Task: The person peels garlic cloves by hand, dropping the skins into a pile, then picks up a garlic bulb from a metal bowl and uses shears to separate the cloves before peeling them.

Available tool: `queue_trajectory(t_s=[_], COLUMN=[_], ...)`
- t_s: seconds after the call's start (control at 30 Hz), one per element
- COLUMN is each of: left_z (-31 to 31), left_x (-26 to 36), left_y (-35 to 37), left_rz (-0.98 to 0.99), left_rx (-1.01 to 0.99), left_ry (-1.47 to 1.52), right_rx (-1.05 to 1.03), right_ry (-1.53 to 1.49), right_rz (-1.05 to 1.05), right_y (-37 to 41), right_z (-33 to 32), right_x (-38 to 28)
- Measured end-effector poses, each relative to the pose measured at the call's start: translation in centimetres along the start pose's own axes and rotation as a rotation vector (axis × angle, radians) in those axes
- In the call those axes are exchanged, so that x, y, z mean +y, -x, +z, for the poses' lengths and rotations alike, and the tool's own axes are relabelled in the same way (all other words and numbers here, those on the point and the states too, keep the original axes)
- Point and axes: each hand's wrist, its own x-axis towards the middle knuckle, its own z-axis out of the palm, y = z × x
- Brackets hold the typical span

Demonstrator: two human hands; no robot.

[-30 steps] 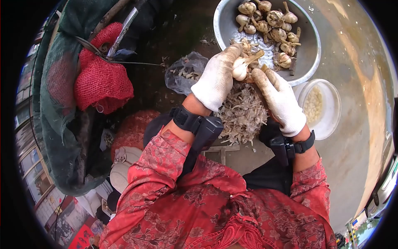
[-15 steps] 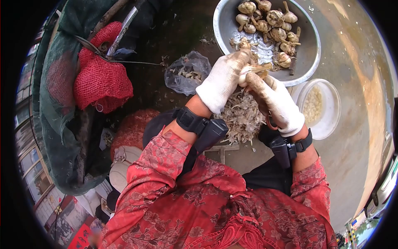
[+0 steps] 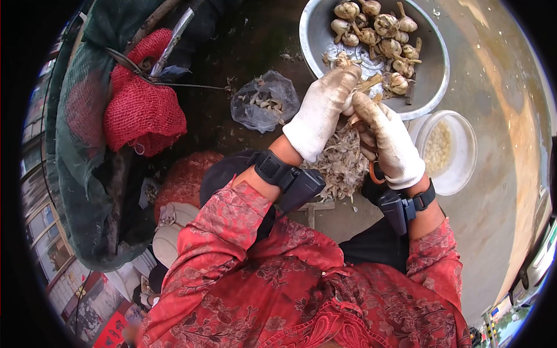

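My left hand [image 3: 322,113], in a white knit glove with soiled fingertips, is closed around one side of a garlic bulb [image 3: 348,107]. My right hand [image 3: 394,148], gloved the same way, grips the bulb from the other side. The bulb's dry stem [image 3: 369,83] sticks out between the two hands, and most of the bulb is hidden by fingers. An orange curved loop [image 3: 375,174] shows under my right palm; what it belongs to is hidden. Directly below the hands lies a heap of garlic skins [image 3: 342,168].
Ahead, a metal basin [image 3: 442,81] holds several unpeeled garlic bulbs [image 3: 386,26]. At right stands a clear plastic tub [image 3: 469,151] with peeled cloves [image 3: 437,146]. A plastic bag [image 3: 255,119] with cloves lies left. Red mesh [image 3: 145,119] and green netting [image 3: 81,156] stand far left.
My left hand has shifted slightly right and turned, covering more of the bulb. The fingers of both hands are closer together. The orange loop under my right palm shows more clearly.
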Motion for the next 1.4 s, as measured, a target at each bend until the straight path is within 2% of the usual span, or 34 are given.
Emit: queue_trajectory(t_s=[0.07,0.13,0.17,0.23,0.27,0.3,0.37,0.4,0.5,0.57,0.63,0.67,0.8,0.87,0.97,1.03,1.1,1.23,1.4], left_z=[0.3,0.9,0.7,0.1,-0.2,-0.3,-1.4,-1.3,-1.1,-0.4,-0.8,-0.6,-0.9,-0.9,-0.5,-0.2,-0.2,-0.6,0.0], left_x=[-0.1,-0.1,-0.1,-0.1,0.0,0.1,1.2,1.6,2.2,1.6,1.7,1.6,0.7,0.7,1.0,1.4,1.4,1.4,1.9], left_y=[0.0,0.0,-0.1,-0.4,-0.5,-0.5,-0.3,-0.4,-0.7,-1.0,-0.7,-0.6,-0.6,-0.5,-0.2,0.1,0.2,0.1,0.1], left_rz=[-0.053,-0.206,-0.206,-0.256,-0.243,-0.271,-0.336,-0.338,-0.347,-0.209,-0.278,-0.237,-0.227,-0.242,-0.247,-0.201,-0.228,-0.339,-0.298], left_rx=[-0.01,0.078,0.078,0.115,0.088,0.11,0.019,0.019,0.143,0.264,0.196,0.198,0.147,0.14,0.156,0.164,0.14,0.029,-0.009], left_ry=[0.106,0.479,0.48,0.453,0.478,0.474,0.446,0.446,0.377,0.398,0.422,0.452,0.444,0.437,0.379,0.215,0.239,0.272,0.2], right_rx=[0.029,0.202,0.202,0.076,0.065,0.067,-0.069,-0.069,0.044,0.076,0.128,0.115,0.141,0.153,0.168,0.148,0.127,0.015,-0.103], right_ry=[0.069,0.342,0.342,0.802,1.0,0.999,1.24,1.24,0.985,0.863,0.315,0.244,0.292,0.412,0.445,0.432,0.42,0.283,0.037], right_rz=[-0.029,-0.447,-0.447,-0.395,-0.506,-0.505,-0.353,-0.352,-0.269,-0.222,-0.248,-0.2,-0.174,-0.293,-0.252,-0.241,-0.233,-0.239,-0.118], right_y=[-0.4,-1.3,-1.0,-0.3,-0.4,-0.3,-0.2,-0.3,-0.7,-0.5,-1.2,-0.8,-1.1,-1.6,-1.5,-1.6,-1.7,-1.4,-0.5], right_z=[0.4,1.3,1.3,1.1,0.7,0.5,0.4,0.2,0.1,0.2,-0.1,-0.1,-0.4,-0.9,-0.9,-1.3,-1.3,-0.6,0.0], right_x=[0.8,1.9,1.6,0.4,1.0,1.0,0.9,0.9,1.0,0.4,1.1,0.4,0.9,1.5,1.4,1.7,1.7,1.2,-0.4])
